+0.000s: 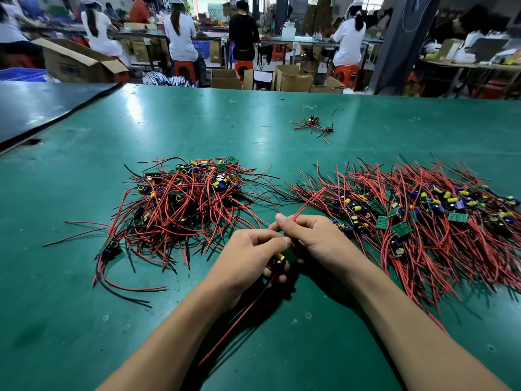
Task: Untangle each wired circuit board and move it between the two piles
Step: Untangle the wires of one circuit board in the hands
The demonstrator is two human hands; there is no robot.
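Two hands together above the green table (197,122), between both piles | left hand (248,255) grips a wired circuit board (277,261) | right hand (313,238) pinches red wires (307,203) | tangled pile (186,198) left, straightened pile (423,215) right

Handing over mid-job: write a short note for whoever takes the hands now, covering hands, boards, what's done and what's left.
Left hand: grips one circuit board between the piles.
Right hand: pinches red wires, apparently that board's.
Left pile: tangled, many boards to go.
Right pile: wires mostly combed one way, likely the finished ones.
Stray cluster: farther back on the green table.
Next, probably: straighten this board's wires and lay it on the right pile.
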